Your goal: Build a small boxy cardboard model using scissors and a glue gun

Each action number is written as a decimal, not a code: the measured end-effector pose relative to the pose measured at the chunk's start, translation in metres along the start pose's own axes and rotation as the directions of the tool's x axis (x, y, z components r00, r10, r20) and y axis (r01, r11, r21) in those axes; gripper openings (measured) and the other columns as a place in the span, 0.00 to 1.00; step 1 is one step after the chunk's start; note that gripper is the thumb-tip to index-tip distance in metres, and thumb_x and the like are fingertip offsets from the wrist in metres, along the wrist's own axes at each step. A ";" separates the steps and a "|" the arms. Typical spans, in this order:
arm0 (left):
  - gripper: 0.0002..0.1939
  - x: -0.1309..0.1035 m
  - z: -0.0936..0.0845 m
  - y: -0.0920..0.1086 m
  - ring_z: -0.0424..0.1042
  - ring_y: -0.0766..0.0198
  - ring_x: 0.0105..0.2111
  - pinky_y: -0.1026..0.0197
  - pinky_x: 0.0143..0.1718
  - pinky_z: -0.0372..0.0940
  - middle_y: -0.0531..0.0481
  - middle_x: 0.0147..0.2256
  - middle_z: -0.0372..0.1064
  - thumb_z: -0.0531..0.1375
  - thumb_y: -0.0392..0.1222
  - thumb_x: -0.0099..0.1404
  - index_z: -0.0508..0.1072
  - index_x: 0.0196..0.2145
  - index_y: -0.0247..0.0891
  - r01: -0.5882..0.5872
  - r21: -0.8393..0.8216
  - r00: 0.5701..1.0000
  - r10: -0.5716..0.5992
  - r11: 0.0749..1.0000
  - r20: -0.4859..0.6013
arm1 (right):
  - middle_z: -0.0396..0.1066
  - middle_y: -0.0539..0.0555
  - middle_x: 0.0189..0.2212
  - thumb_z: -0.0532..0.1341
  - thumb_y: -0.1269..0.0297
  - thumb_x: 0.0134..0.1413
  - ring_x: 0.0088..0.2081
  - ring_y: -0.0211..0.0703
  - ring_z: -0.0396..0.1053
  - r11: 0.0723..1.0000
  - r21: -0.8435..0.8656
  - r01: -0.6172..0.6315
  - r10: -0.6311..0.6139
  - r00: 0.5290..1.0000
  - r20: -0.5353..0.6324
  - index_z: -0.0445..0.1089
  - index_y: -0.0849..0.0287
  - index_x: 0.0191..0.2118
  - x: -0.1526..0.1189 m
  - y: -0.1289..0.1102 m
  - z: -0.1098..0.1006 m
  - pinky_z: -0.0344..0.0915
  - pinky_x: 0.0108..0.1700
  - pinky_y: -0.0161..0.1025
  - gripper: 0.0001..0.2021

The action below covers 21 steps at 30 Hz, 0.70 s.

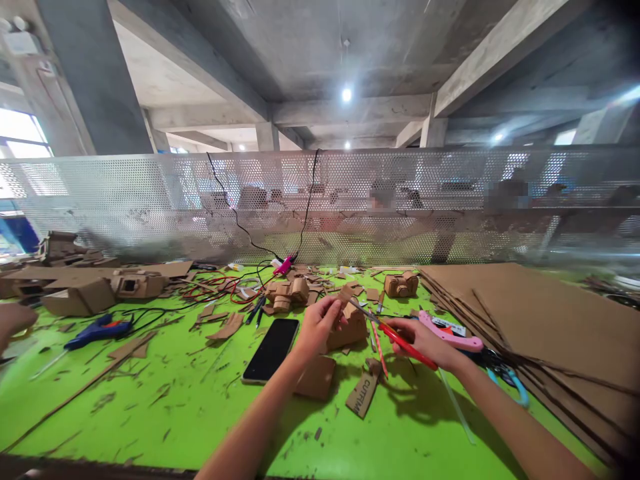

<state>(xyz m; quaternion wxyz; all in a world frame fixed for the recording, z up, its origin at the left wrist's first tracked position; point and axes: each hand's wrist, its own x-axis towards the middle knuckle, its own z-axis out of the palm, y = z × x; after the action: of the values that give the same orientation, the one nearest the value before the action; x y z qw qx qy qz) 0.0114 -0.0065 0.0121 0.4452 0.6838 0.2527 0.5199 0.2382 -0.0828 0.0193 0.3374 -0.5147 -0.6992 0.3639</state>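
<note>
My left hand pinches a small scrap of cardboard between thumb and fingertips. My right hand grips red-handled scissors, their blades pointing left and up at the scrap. Just beyond and below my hands sits a brown cardboard block. A flat cardboard piece lies under my left wrist. Nearer me is a cardboard strip with printed letters. A red-and-white striped stick lies between my hands. To the left of my left forearm rests a black phone.
A pink glue gun and stacked cardboard sheets lie right. Left are a blue glue gun and another person's hand. Cardboard cameras and scraps cover the green table. A perforated metal screen stands behind.
</note>
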 end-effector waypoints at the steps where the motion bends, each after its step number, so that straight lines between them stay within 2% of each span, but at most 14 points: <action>1: 0.20 0.000 0.000 0.000 0.63 0.68 0.18 0.65 0.22 0.60 0.53 0.20 0.69 0.56 0.57 0.61 0.70 0.30 0.35 0.000 0.004 1.000 0.000 1.000 0.002 | 0.72 0.54 0.36 0.65 0.54 0.40 0.34 0.43 0.68 1.000 0.001 -0.005 0.005 1.000 0.001 0.71 0.59 0.49 0.000 0.000 0.000 0.68 0.37 0.41 0.27; 9: 0.19 -0.001 -0.002 -0.002 0.63 0.68 0.18 0.65 0.23 0.60 0.52 0.19 0.69 0.56 0.56 0.62 0.70 0.30 0.35 -0.002 0.043 1.000 0.001 0.999 0.029 | 0.71 0.54 0.37 0.65 0.53 0.41 0.35 0.43 0.67 0.999 -0.049 -0.005 0.006 1.000 0.023 0.71 0.60 0.47 -0.001 -0.001 -0.002 0.66 0.38 0.39 0.25; 16: 0.19 0.000 -0.004 -0.003 0.64 0.68 0.18 0.66 0.22 0.60 0.52 0.20 0.69 0.56 0.56 0.62 0.70 0.29 0.35 0.012 0.040 0.998 -0.015 0.999 0.060 | 0.65 0.49 0.24 0.60 0.48 0.48 0.25 0.37 0.62 0.998 -0.057 0.020 -0.018 0.999 0.026 0.72 0.60 0.33 -0.001 -0.002 0.008 0.61 0.26 0.34 0.18; 19: 0.20 0.002 -0.004 -0.002 0.63 0.68 0.17 0.66 0.21 0.59 0.52 0.19 0.69 0.57 0.58 0.59 0.70 0.28 0.35 0.036 0.009 0.998 -0.037 0.999 0.057 | 0.66 0.49 0.23 0.61 0.48 0.48 0.25 0.39 0.63 0.990 -0.130 0.060 -0.064 0.998 -0.028 0.72 0.60 0.28 0.001 0.002 0.010 0.62 0.28 0.35 0.17; 21: 0.21 0.003 -0.004 -0.002 0.62 0.68 0.16 0.66 0.20 0.59 0.52 0.18 0.69 0.58 0.59 0.58 0.69 0.27 0.36 0.047 -0.009 0.997 -0.046 0.999 0.056 | 0.70 0.51 0.25 0.61 0.49 0.48 0.28 0.41 0.66 0.979 -0.180 0.098 -0.117 0.988 -0.099 0.73 0.60 0.29 0.004 0.008 0.007 0.63 0.31 0.36 0.17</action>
<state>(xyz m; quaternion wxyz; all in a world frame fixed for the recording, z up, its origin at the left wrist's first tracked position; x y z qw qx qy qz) 0.0085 -0.0015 0.0126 0.4676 0.6895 0.2535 0.4915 0.2351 -0.0784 0.0094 0.3478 -0.5228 -0.7356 0.2540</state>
